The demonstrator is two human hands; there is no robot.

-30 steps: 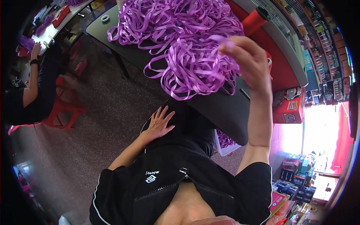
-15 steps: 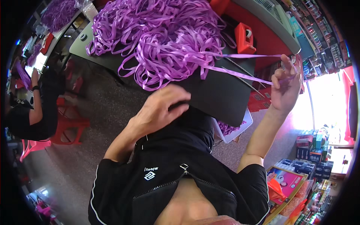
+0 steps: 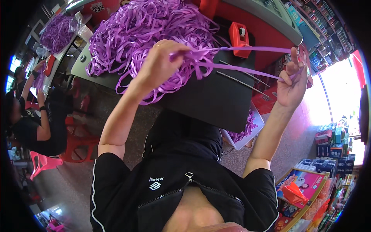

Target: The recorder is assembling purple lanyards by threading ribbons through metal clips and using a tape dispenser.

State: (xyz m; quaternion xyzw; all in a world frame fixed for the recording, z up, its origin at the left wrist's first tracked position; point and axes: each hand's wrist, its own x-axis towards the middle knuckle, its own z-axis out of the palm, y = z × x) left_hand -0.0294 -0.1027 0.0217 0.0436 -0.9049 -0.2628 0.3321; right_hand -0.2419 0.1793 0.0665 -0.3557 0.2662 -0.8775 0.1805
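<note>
A big tangled heap of purple ribbon (image 3: 143, 34) covers the far part of the dark table (image 3: 208, 106). At the heap's near right side my left hand (image 3: 159, 65) is closed, its thumb and fingers pinching the ribbon. My right hand (image 3: 290, 87) is raised past the table's right edge, with a ribbon loop round its curled fingers. Two strands stretch between my hands: an upper ribbon strand (image 3: 259, 49) and a lower ribbon strand (image 3: 243, 69). Two thin metal rods (image 3: 240, 82) lie on the table beneath them.
A red tape dispenser (image 3: 239, 42) stands right of the heap. Below the table's right edge is a white bin (image 3: 238, 145) of purple pieces. At left, a co-worker (image 3: 29, 129) handles purple ribbon near a red stool (image 3: 79, 145). Stacked boxes (image 3: 332, 150) stand at right.
My left hand has moved up and forward from the near table edge to the heap and now pinches the ribbon. My right hand still holds its loop; the view has shifted slightly.
</note>
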